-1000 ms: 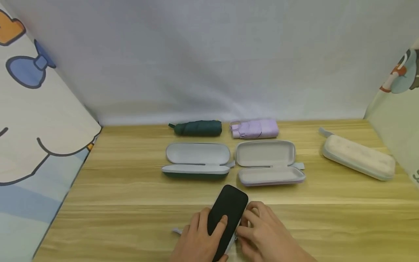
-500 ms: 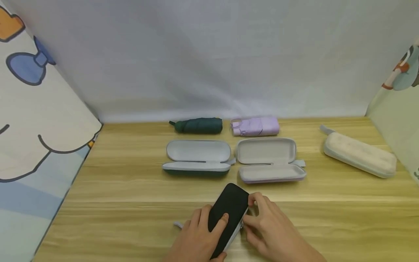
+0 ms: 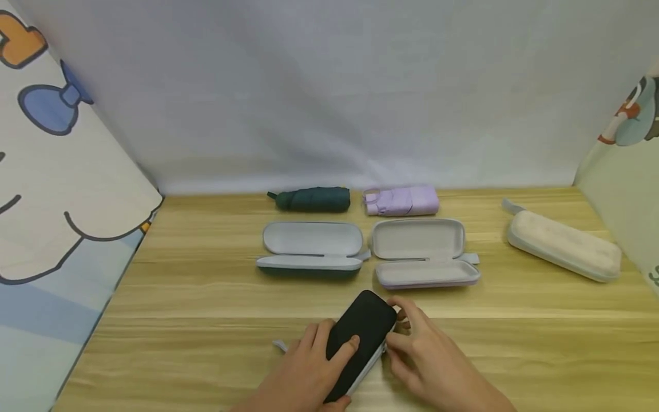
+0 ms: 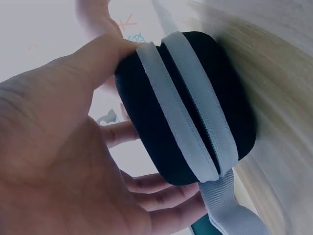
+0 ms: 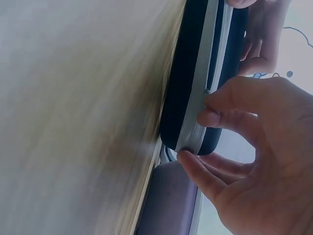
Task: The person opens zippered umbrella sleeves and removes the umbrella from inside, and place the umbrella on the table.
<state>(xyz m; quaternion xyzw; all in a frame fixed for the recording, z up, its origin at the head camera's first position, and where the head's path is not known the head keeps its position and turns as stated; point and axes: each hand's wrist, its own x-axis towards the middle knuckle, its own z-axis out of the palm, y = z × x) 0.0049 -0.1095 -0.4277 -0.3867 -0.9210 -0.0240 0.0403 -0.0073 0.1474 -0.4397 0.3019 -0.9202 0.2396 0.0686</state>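
A black zip case [image 3: 366, 320] lies angled on the table in the head view. My left hand [image 3: 314, 363] grips it with its thumb on top and fingers around the side. At its near end, in the left wrist view, the pale zipper [image 4: 183, 107] is parted and a grey strap [image 4: 227, 205] hangs below. My right hand [image 3: 424, 355] is at the far right side of the case. Its thumb and index finger pinch the zipper pull, mostly hidden by the fingers, while another fingertip touches the pale zipper band [image 5: 190, 134]. Beyond the pull the zipper is closed.
Beyond the black case lie an unfolded dark green case [image 3: 311, 269] and a lilac case [image 3: 427, 280], both open. Behind them are a folded dark green umbrella [image 3: 314, 199] and a purple one [image 3: 404, 200]. A closed cream case [image 3: 563, 246] lies at right.
My right hand has moved away from me along the case's side, carrying the zipper pull toward the far end. The left hand keeps its grip; the case has shifted slightly to the right.
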